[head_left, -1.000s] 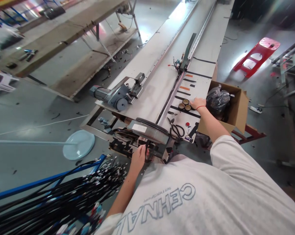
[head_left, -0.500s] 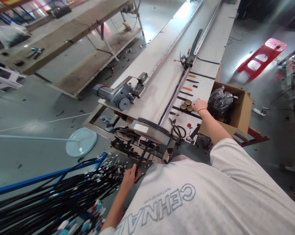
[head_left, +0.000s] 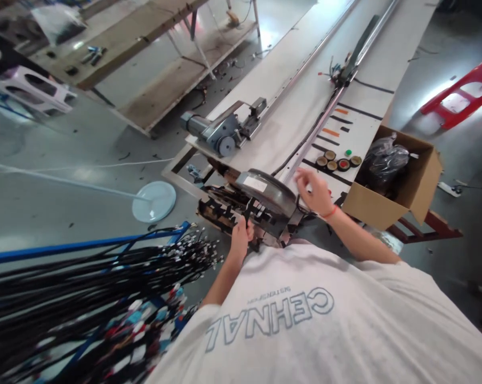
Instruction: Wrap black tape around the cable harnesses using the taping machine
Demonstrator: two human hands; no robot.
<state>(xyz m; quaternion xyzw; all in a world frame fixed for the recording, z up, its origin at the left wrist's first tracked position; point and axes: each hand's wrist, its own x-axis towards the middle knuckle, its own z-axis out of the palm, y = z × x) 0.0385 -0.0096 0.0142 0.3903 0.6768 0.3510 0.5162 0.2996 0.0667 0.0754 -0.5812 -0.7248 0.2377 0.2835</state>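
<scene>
My left hand (head_left: 241,236) is closed round a black strip (head_left: 248,209), which looks like a wrapped cable, below the machine's edge. The strip runs up beside a round, dark-rimmed wheel-like part (head_left: 267,188) with a white label. My right hand (head_left: 315,193) hovers over the near end of the table beside the metal rail (head_left: 319,121). Its fingers are loosely bent and apart, slightly blurred, with nothing visible in them. Several small tape rolls (head_left: 332,165) lie just beyond it, near a green round piece (head_left: 348,152). The scissors are mostly hidden behind my right hand.
An open cardboard box (head_left: 375,205) holding a dark plastic bag stands to the right. Many black cables (head_left: 105,277) hang on a blue rack at lower left. A motor unit (head_left: 221,133) sits on the table's left edge. A red stool (head_left: 460,98) stands far right.
My right hand has left the tape rolls and moved left toward the wheel-like part; more rolls now show. My left hand has moved up the black strip, closer to the machine. The view has shifted.
</scene>
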